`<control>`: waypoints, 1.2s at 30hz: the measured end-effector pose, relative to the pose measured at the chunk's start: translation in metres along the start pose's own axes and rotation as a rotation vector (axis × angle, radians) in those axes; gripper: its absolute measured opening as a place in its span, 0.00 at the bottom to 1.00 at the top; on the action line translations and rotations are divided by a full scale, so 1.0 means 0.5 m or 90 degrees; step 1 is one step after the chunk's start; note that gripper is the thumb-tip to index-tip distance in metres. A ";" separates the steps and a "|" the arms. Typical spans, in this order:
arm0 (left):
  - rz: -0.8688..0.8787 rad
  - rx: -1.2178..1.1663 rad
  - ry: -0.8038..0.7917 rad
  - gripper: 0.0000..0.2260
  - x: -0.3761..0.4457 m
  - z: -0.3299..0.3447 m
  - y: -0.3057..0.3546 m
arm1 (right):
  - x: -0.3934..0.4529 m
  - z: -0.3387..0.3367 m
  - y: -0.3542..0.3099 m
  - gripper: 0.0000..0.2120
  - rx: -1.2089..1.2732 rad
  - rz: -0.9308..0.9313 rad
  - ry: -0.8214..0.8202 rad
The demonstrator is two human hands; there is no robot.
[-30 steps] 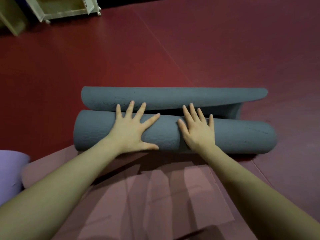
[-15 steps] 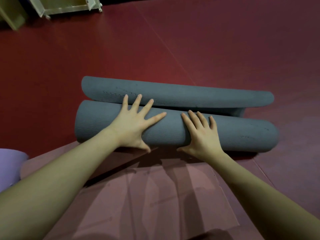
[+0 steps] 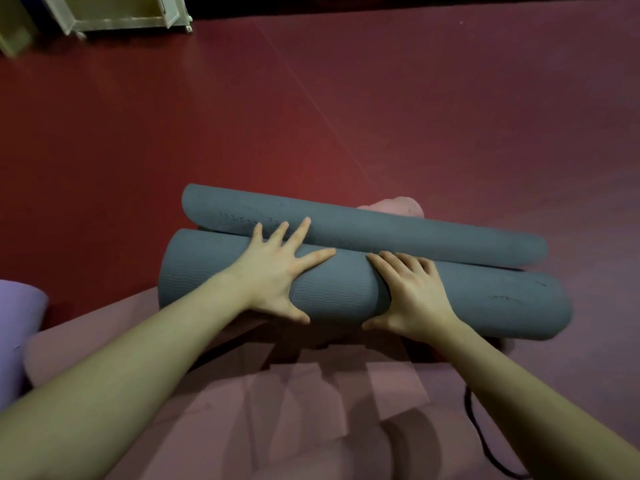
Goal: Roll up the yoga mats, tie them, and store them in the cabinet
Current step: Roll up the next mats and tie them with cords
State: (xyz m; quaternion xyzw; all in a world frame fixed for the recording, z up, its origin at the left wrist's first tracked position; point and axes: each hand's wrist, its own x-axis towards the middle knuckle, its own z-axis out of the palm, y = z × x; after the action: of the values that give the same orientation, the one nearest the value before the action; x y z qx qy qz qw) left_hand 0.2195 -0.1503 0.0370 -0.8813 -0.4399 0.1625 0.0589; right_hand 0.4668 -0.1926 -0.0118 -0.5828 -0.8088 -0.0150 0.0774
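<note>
We are in rolling step: grey yoga mat [image 3: 346, 292] at frame centre, almost fully rolled, last flap curling over far side. Left hand [image 3: 273, 271] and right hand [image 3: 412, 292] press flat on roll, fingers spread, each grip open. Pink mat [image 3: 277, 410] lies under. Next: finish roll, tie, carry to cabinet [image 3: 121, 12] in upper left

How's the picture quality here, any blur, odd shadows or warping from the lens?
Head view: dim, warm lighting; the grey mat roll and both hands, left hand and right hand, are fairly sharp. Several overlapping arm shadows fall on the pink mat. Wide-angle bending curves the cabinet at the top edge.
</note>
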 end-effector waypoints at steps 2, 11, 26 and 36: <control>0.022 -0.005 -0.013 0.51 -0.012 -0.001 0.037 | -0.051 0.002 0.003 0.52 0.009 0.012 -0.026; 0.045 0.031 -0.022 0.51 -0.013 0.001 0.072 | -0.107 0.022 0.019 0.53 0.084 0.033 -0.095; -0.189 -0.063 0.077 0.36 0.071 -0.010 0.081 | 0.035 0.028 0.035 0.31 0.105 0.215 -0.047; -0.138 -0.046 0.240 0.28 0.090 0.005 0.084 | 0.076 0.042 0.023 0.37 0.093 0.236 0.022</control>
State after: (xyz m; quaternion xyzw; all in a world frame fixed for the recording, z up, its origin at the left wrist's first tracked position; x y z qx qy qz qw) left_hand 0.2757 -0.1402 0.0139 -0.8451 -0.5188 -0.0281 0.1257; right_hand 0.4637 -0.1505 -0.0279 -0.7142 -0.6852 0.0479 0.1349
